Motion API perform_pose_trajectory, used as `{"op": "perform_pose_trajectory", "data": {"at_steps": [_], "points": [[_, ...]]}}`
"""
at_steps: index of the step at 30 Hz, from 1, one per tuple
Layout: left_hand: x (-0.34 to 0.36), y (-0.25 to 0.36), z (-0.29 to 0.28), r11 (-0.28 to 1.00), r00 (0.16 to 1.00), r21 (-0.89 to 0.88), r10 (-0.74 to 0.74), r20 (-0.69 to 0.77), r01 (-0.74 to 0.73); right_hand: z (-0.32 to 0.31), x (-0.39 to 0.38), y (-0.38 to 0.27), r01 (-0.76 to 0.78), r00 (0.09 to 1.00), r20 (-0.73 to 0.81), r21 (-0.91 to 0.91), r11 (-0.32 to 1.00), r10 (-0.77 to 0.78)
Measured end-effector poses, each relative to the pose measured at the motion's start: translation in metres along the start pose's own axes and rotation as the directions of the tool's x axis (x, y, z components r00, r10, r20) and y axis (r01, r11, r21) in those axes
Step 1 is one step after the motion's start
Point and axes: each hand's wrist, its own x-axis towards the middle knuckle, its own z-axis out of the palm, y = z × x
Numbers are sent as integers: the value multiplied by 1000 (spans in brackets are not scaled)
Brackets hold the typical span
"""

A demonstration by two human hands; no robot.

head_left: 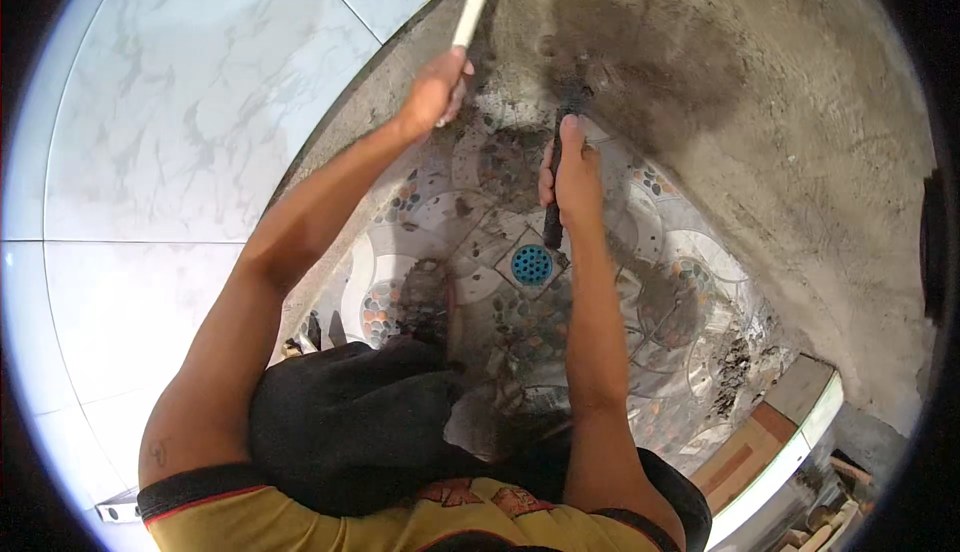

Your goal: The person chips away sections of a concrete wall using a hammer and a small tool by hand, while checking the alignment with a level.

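Observation:
My left hand (432,90) is closed around a pale, narrow strip-like piece (472,12) that points up along the foot of the wall, at the edge of the light tiling. What kind of thing it is I cannot make out. Farther right, my right hand (578,174) grips a dark, dirt-caked rod-like handle (554,224). Its upper end meets a dark patch on the rough wall, so the tool's head is hard to tell. Below that hand, a round blue drain cover (532,265) with holes sits in the dirty patterned floor (480,227).
Glossy pale tiles (150,142) cover the left wall. Bare cement (800,152), damp in places, forms the right one. Dirt clumps (735,367) lie on the floor near a tiled ledge (745,452) at lower right. Wood scraps (825,527) lie beyond it.

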Motion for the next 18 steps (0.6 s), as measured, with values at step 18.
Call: {"op": "perform_pose_trajectory", "data": {"at_steps": [18], "points": [[2, 67, -12, 948, 966, 197, -232, -111, 251, 48, 55, -82, 471, 871, 111, -465, 750, -478]]}}
